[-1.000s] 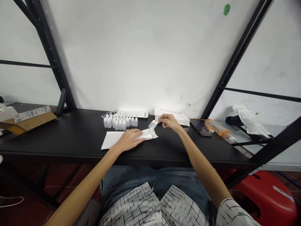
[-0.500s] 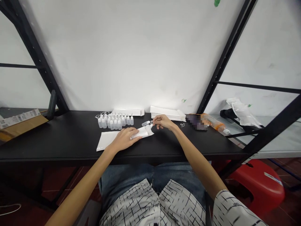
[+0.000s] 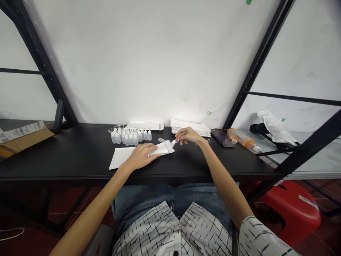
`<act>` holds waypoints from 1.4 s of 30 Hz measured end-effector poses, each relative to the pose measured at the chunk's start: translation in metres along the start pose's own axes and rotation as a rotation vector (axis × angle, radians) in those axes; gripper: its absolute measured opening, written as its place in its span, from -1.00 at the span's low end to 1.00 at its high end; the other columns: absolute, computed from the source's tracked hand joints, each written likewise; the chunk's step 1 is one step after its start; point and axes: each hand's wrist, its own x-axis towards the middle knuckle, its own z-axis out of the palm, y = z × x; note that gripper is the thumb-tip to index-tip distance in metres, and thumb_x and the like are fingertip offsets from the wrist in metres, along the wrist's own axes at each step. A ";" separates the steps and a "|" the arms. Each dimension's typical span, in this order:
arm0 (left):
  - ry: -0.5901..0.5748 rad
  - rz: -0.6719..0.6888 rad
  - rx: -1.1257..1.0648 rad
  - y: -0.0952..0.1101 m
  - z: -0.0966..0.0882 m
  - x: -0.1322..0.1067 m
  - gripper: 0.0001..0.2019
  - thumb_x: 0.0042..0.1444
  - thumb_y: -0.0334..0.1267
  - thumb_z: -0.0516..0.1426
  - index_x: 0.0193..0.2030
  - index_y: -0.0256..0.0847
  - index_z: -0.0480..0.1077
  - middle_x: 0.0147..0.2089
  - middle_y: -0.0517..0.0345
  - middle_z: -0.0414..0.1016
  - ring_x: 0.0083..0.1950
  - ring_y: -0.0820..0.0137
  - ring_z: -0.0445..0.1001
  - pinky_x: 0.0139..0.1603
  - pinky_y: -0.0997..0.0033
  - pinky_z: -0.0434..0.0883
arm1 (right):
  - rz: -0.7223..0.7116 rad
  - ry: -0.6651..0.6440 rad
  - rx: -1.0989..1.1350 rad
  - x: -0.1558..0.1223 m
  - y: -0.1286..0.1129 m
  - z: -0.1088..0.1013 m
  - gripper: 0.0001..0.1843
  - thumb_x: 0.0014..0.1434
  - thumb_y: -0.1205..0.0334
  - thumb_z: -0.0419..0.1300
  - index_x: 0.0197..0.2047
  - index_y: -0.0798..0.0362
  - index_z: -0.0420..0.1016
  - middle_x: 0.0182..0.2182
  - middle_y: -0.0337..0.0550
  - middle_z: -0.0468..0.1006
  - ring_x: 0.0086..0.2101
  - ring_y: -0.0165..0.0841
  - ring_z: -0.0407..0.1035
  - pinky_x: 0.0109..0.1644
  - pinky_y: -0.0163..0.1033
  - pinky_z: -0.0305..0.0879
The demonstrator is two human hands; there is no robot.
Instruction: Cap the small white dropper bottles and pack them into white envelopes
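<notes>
My left hand (image 3: 144, 155) is closed on a white padded mailer bag (image 3: 122, 156) on the black table, thumb and fingers around its folded part. The bag's mouth (image 3: 169, 146) points toward my right hand (image 3: 188, 135). Its fingers pinch a small white cap with a looped strap (image 3: 174, 142) right at that mouth. Whether a bottle hangs below the cap, inside the bag, I cannot tell. Just behind the bag lies a small translucent bottle (image 3: 161, 140), partly hidden. Several small dropper bottles (image 3: 130, 138) stand grouped beyond my left hand.
Stacked white mailers (image 3: 189, 127) lie at the back, with another white packet (image 3: 145, 126) left of them. On the right are a phone (image 3: 223, 138) and an orange-labelled bottle (image 3: 243, 139). A cardboard box (image 3: 26, 139) sits far left. Black shelf posts (image 3: 258, 65) frame the table.
My right hand has shifted slightly right and up, the white cap and strap still at its fingertips. The translucent bottle now appears a little farther left, behind the bag. My left hand stays put.
</notes>
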 end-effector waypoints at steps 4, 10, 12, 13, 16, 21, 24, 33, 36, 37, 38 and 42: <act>0.012 0.000 -0.018 0.000 0.000 0.000 -0.45 0.28 0.19 -0.08 0.09 -0.15 0.48 0.13 -0.04 0.49 0.08 0.13 0.48 0.10 0.11 0.38 | 0.060 -0.164 -0.022 -0.002 -0.003 0.010 -0.79 -0.10 0.29 0.36 -0.33 0.19 0.58 -0.38 -0.01 0.66 -0.55 -0.40 0.51 -0.66 -0.47 0.17; 0.027 -0.002 -0.017 0.000 -0.001 -0.001 -0.44 0.29 0.18 -0.08 0.12 -0.17 0.46 0.13 -0.06 0.49 0.07 0.13 0.48 0.09 0.12 0.39 | 0.050 -0.265 0.052 0.005 -0.001 0.050 -0.81 -0.20 0.36 0.35 -0.41 0.18 0.56 -0.58 -0.21 0.58 -0.71 -0.46 0.35 -0.65 -0.39 0.29; 0.023 -0.006 -0.014 0.001 -0.002 -0.001 -0.45 0.30 0.15 -0.08 0.14 -0.19 0.45 0.12 -0.06 0.50 0.06 0.13 0.48 0.08 0.12 0.40 | 0.027 -0.253 0.049 0.006 0.000 0.059 -0.83 -0.21 0.39 0.32 -0.43 0.17 0.54 -0.65 -0.29 0.51 -0.74 -0.47 0.30 -0.69 -0.40 0.24; 0.021 -0.005 -0.016 0.001 -0.003 -0.001 -0.45 0.30 0.15 -0.08 0.14 -0.20 0.44 0.12 -0.07 0.50 0.06 0.13 0.49 0.07 0.12 0.40 | 0.022 -0.242 0.039 0.007 0.000 0.062 -0.84 -0.21 0.39 0.31 -0.43 0.17 0.54 -0.67 -0.30 0.50 -0.75 -0.48 0.28 -0.71 -0.41 0.21; 0.038 0.011 -0.038 0.002 -0.003 0.000 -0.47 0.31 0.13 -0.08 0.13 -0.20 0.45 0.11 -0.06 0.50 0.06 0.14 0.49 0.06 0.14 0.41 | 0.005 -0.192 -0.006 0.006 0.000 0.059 -0.85 -0.16 0.34 0.32 -0.42 0.18 0.56 -0.63 -0.24 0.53 -0.77 -0.51 0.23 -0.73 -0.41 0.13; 0.086 0.032 -0.052 0.001 -0.002 0.001 -0.50 0.33 0.08 -0.08 0.09 -0.19 0.46 0.09 -0.07 0.51 0.07 0.16 0.48 0.07 0.15 0.41 | -0.125 -0.121 -0.045 0.003 -0.004 0.038 -0.73 -0.07 0.13 0.38 -0.39 0.19 0.63 -0.53 -0.12 0.60 -0.75 -0.60 0.12 -0.69 -0.40 0.04; 0.121 0.033 -0.044 0.004 -0.004 0.000 -0.53 0.35 0.05 -0.09 0.10 -0.20 0.45 0.09 -0.05 0.51 0.07 0.15 0.48 0.06 0.15 0.41 | -0.116 0.071 -0.076 -0.002 -0.009 0.027 -0.67 -0.08 0.04 0.41 -0.52 0.18 0.57 -0.64 -0.19 0.50 -0.73 -0.60 0.09 -0.67 -0.40 0.01; 0.305 0.105 0.060 0.016 -0.010 -0.004 -0.48 0.29 0.08 0.00 0.27 -0.17 0.26 0.27 -0.12 0.34 0.27 0.10 0.30 0.28 0.05 0.20 | 0.040 -0.113 0.051 -0.007 -0.015 0.024 -0.64 -0.09 0.03 0.42 -0.46 0.20 0.54 -0.60 -0.12 0.53 -0.69 -0.50 0.30 -0.69 -0.42 -0.11; 0.267 0.051 0.132 0.016 -0.012 -0.008 -0.23 0.16 0.17 0.11 0.41 -0.14 0.04 0.39 -0.18 0.13 0.36 -0.07 0.14 0.32 -0.12 0.11 | -0.097 0.017 0.243 -0.008 -0.019 0.018 -0.67 -0.06 0.04 0.38 -0.47 0.16 0.48 -0.67 -0.23 0.43 -0.69 -0.49 0.27 -0.67 -0.39 -0.02; 0.252 0.028 0.141 0.016 -0.013 -0.010 -0.22 0.17 0.12 0.12 0.43 -0.13 -0.01 0.40 -0.18 0.12 0.35 -0.08 0.15 0.31 -0.13 0.12 | -0.122 0.038 0.297 -0.010 -0.020 0.016 -0.67 -0.05 0.03 0.37 -0.47 0.15 0.47 -0.67 -0.23 0.42 -0.69 -0.49 0.26 -0.67 -0.39 -0.01; 0.245 0.008 0.139 0.018 -0.013 -0.011 -0.26 0.19 0.04 0.11 0.44 -0.12 -0.04 0.38 -0.17 0.14 0.33 -0.07 0.19 0.29 -0.11 0.15 | -0.140 0.046 0.336 -0.011 -0.021 0.014 -0.67 -0.05 0.02 0.37 -0.47 0.14 0.46 -0.67 -0.24 0.41 -0.69 -0.49 0.25 -0.67 -0.38 -0.01; 0.297 -0.022 0.063 0.028 -0.015 -0.008 -0.35 0.15 -0.30 0.06 0.40 -0.15 0.04 0.25 -0.13 0.30 0.23 0.04 0.32 0.22 0.01 0.27 | -0.160 0.044 0.444 -0.015 -0.026 0.014 -0.51 0.06 -0.22 0.25 -0.46 0.11 0.44 -0.70 -0.23 0.37 -0.70 -0.46 0.23 -0.67 -0.35 0.06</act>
